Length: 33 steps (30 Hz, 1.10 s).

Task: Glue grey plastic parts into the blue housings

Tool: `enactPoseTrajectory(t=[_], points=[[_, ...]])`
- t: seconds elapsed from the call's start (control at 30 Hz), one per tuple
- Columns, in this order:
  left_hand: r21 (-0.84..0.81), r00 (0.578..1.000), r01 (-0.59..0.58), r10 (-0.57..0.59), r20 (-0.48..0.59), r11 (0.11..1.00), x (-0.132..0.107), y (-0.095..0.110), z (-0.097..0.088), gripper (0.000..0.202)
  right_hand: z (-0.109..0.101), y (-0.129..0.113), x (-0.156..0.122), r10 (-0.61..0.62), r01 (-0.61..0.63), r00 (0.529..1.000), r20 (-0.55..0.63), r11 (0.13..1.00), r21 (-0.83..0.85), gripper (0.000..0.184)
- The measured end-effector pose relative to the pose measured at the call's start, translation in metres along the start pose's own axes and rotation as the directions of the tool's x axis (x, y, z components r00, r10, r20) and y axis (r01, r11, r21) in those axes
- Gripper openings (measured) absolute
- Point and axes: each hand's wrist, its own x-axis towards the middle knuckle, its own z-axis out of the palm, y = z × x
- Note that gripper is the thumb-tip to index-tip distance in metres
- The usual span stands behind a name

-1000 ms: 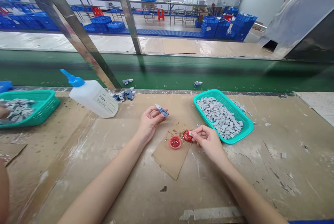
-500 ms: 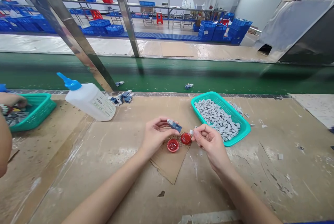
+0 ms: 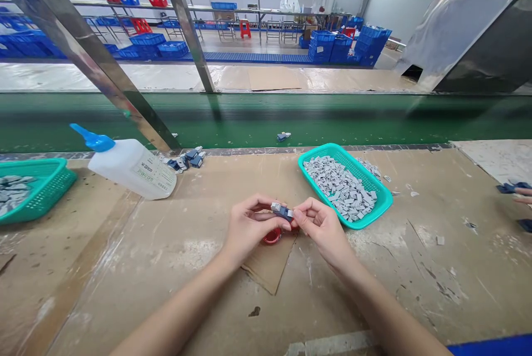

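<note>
Teal plastic forms the left basket (image 3: 66, 181), which carries grey pieces and is cut by the edge of our view. Next we find the white bottle (image 3: 135, 172) with its blue nozzle, and just beyond it a cluster of parts (image 3: 190, 159) near the worktop's far edge, along which the green belt (image 3: 245, 118) runs. From the bottle to our left hand (image 3: 253, 226), a wide stretch of worktop (image 3: 183, 223) leaves room for moving. This hand has its thumb and fingers closed on a blue-grey part (image 3: 282, 211), and it partly hides the red cup (image 3: 272, 237) on the cardboard sheet (image 3: 268, 270). Our right hand (image 3: 320, 228) pinches a small grey piece (image 3: 290, 213) at the right end of this part; whether it is seated, we cannot tell. Only a narrow space separates these knuckles from the rim of the right basket (image 3: 387, 201). Farther right, the surface continues broadly until another person's hand (image 3: 524, 195), near dark parts (image 3: 509, 187).
</note>
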Motion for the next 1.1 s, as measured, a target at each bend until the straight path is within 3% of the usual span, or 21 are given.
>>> enactPoseTrajectory(t=[0.2,0.37,0.5,0.6,0.63,0.67,0.7,0.77,0.83,1.0,1.1], points=[[0.005,1.0,0.028,-0.028,-0.003,1.0,-0.004,0.0,0.003,0.025,-0.002,0.0,-0.002,0.092,-0.095,0.992,0.083,0.995,0.031,0.029],[0.04,0.994,-0.105,0.105,0.0,0.994,-0.007,0.0,0.003,0.019,0.0,-0.003,-0.006,0.227,-0.25,0.953,0.2,0.963,0.101,0.034],[0.09,0.995,-0.093,0.089,0.045,0.992,-0.007,0.004,0.004,0.025,-0.003,-0.011,-0.003,0.154,-0.169,0.964,0.216,0.984,0.054,0.031],[0.204,0.991,-0.11,0.092,0.094,0.973,-0.004,0.005,0.003,0.033,-0.029,-0.022,0.004,-0.014,0.028,0.998,0.064,0.975,-0.222,0.023],[0.254,0.987,-0.144,0.122,0.101,0.956,0.0,0.004,0.0,0.036,-0.042,-0.025,0.007,-0.123,0.099,0.992,-0.037,0.919,-0.381,0.02],[0.295,0.983,-0.181,0.16,0.096,0.938,0.005,0.003,-0.004,0.039,-0.055,-0.026,0.011,-0.263,0.133,0.952,-0.157,0.817,-0.561,0.018],[0.329,0.977,-0.213,0.198,0.081,0.92,0.012,0.001,-0.009,0.041,-0.068,-0.027,0.014,-0.343,0.095,0.916,-0.209,0.69,-0.717,0.018],[0.412,0.967,-0.243,0.254,0.028,0.878,0.032,-0.002,-0.023,0.041,-0.087,-0.026,0.021,-0.288,-0.045,0.942,-0.173,0.401,-0.915,0.019],[0.546,0.956,-0.235,0.291,-0.017,0.804,0.058,-0.005,-0.039,0.037,-0.095,-0.021,0.028,-0.148,-0.111,0.978,-0.148,0.232,-0.966,0.018],[0.869,0.957,-0.12,0.287,-0.027,0.48,0.134,-0.007,-0.069,0.038,-0.083,-0.015,0.04,-0.012,-0.175,0.984,-0.18,0.18,-0.968,0.017],[0.926,0.956,-0.066,0.29,-0.048,0.37,0.177,-0.009,-0.079,0.042,-0.077,-0.017,0.041,0.012,-0.186,0.982,-0.187,0.15,-0.971,0.019]])
